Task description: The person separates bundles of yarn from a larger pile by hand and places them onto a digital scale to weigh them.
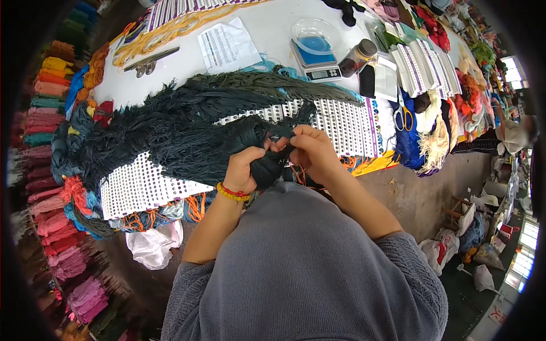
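A thick bundle of dark green thread (193,145) stretches across the table to the left. My left hand (247,167), with a red and yellow bracelet at the wrist, is wrapped round the bundle's right end. Close beside it, my right hand (311,149) pinches some dark strands from the same bundle between thumb and fingers. Beneath the thread lie white cards with rows of holes (347,128). An olive green hank (318,91) runs along the back of the dark bundle.
Behind the thread are a digital scale (323,74) with a clear bowl, a dark jar (358,57), a printed sheet (228,45) and a metal clip tool (151,63). Scissors (402,116) lie at the right. Colourful yarn hanks (54,199) line the left side.
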`<state>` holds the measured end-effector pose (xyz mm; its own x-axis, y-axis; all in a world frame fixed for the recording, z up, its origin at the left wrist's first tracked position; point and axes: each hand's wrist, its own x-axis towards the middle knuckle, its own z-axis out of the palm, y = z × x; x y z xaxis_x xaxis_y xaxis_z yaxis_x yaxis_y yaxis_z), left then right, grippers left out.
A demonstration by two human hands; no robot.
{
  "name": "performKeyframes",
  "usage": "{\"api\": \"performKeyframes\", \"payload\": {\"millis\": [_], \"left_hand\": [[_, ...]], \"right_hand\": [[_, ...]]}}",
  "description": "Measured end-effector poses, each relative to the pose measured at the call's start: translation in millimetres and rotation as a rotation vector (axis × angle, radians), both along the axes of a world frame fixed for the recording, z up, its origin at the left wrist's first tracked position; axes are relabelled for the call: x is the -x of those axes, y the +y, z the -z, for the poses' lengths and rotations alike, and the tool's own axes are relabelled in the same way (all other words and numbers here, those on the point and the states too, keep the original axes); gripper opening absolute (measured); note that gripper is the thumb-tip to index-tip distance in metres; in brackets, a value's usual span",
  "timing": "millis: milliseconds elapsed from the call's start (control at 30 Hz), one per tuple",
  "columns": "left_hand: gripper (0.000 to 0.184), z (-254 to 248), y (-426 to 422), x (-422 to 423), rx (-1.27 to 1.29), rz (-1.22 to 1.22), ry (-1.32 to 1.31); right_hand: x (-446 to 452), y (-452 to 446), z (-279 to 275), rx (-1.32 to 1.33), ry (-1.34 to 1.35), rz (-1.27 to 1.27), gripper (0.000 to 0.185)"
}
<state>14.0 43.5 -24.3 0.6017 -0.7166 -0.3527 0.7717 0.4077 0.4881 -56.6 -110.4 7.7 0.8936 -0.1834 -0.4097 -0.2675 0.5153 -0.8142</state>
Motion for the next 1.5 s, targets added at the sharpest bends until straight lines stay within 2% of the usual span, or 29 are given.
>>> {"api": "performKeyframes", "payload": {"millis": [33,167,233,267,300,367,433,467,533,567,600,667,700,733,800,900,1000,1067,1100,1133,1200,1233,1267,1300,1333,1367,1400,1433,1500], "left_hand": [[0.023,4,3,-2,0.06,0.026,0.022],[0.022,0,4,-7,0.196,0.032,-0.002],[0.022,-7,5,-8,0.149,0.068,-0.056],[0.022,-9,6,-10,0.103,0.105,-0.111],[0.022,-8,7,-11,0.105,0.106,-0.112],[0.02,-4,9,-12,0.025,0.185,-0.334],[0.013,-16,10,-7,-0.078,0.184,-0.333],[0.012,-16,14,-8,-0.098,0.177,-0.467],[0.021,-14,22,-20,-0.084,0.137,-0.735],[0.031,-16,30,-24,-0.011,0.044,-0.701],[0.035,-30,37,-32,0.096,-0.054,-0.509],[0.037,-42,68,-56,0.107,-0.273,-0.365],[0.034,-51,83,-67,0.249,-0.335,-0.174],[0.031,-51,103,-83,0.332,-0.331,-0.106],[0.029,-58,133,-105,0.252,-0.384,-0.124],[0.028,-61,182,-140,0.113,-0.431,-0.184],[0.024,-63,232,-174,-0.146,-0.663,-0.186],[0.022,-51,289,-208,-0.226,-0.733,-0.206],[0.022,-49,316,-221,-0.241,-0.75,-0.192],[0.021,-50,334,-231,-0.376,-0.865,-0.236],[0.021,-52,380,-250,-0.463,-0.973,-0.257],[0.021,-49,414,-264,-0.493,-0.961,-0.254],[0.021,-57,422,-267,-0.625,-1.071,-0.255],[0.019,-50,465,-281,-0.705,-1.018,-0.321],[0.014,-64,452,-272,-0.968,-1.126,-0.349],[0.015,-59,498,-285,-1.106,-1.054,-0.402],[0.019,-81,468,-268,-1.197,-1.102,-0.335],[0.021,-61,562,-304,-1.121,-0.971,-0.45],[0.026,-85,548,-297,-1.452,-0.963,-0.45]], "right_hand": [[0,-1,-2,-0.284,0.045,0.036,0.007],[0,-1,-2,-0.382,0.073,-0.051,0.009],[-1,3,-5,-0.054,0.109,-0.131,0.009],[-1,3,-8,-0.052,0.108,-0.131,0.009],[0,2,-13,0.116,0.071,-0.231,0.011],[-1,-9,-27,0.479,0.105,-0.391,0.019],[-4,-35,-32,0.27,-0.033,-0.206,0.024],[-7,-34,-29,0.331,-0.016,-0.158,0.027],[-13,-26,-12,0.708,-0.207,-0.185,0.033],[-15,-34,-6,0.872,-0.137,-0.051,0.038],[-19,-47,-5,0.817,0.077,0.099,0.04],[-20,-96,11,0.804,0.071,0.174,0.041],[-19,-115,29,0.925,0.048,0.219,0.042],[-17,-132,40,1.047,0.025,0.265,0.042],[-13,-156,35,1.428,0.195,0.214,0.044],[-7,-191,29,1.604,0.368,0.234,0.045],[12,-245,44,1.934,0.423,0.216,0.044],[31,-283,53,1.957,0.502,0.252,0.041],[40,-293,45,1.934,0.584,0.249,0.041],[47,-291,27,2.027,0.664,0.167,0.041],[75,-348,37,1.958,0.8,0.213,0.039],[82,-351,18,2.046,0.86,0.061,0.042],[97,-379,22,1.989,0.935,0.209,0.044],[101,-382,7,1.991,1.021,0.263,0.046],[124,-428,22,2.192,1.052,0.182,0.048],[130,-436,10,2.123,1.104,0.279,0.049],[126,-415,-17,2.063,1.188,0.312,0.05],[125,-414,-31,1.998,1.184,0.368,0.052],[128,-418,-46,1.934,1.173,0.448,0.054]]}}
